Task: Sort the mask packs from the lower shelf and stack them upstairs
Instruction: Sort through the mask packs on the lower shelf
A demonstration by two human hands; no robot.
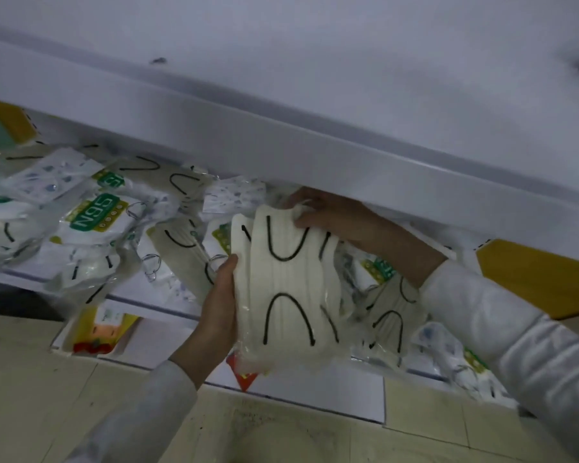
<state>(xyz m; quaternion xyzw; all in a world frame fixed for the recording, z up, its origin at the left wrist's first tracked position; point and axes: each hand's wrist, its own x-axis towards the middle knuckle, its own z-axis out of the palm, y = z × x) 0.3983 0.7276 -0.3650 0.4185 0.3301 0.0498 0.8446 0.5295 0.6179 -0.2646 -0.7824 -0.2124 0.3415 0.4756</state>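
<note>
Fanned bunch of mask packs (288, 295), centre: cream masks, black ear loops, clear wrap, standing on end. Loose packs (181, 235) strewn overlapping across lower shelf (147, 304), left and right. N95 pack (97, 212), green label, far left.

Upper shelf (281, 142): overhangs the lower shelf (20, 266).
Loose packs (96, 212): scattered on the lower shelf, left of the held stack (288, 295).
Held stack: between left hand (218, 309) and right hand (328, 215) (right further in).
</note>
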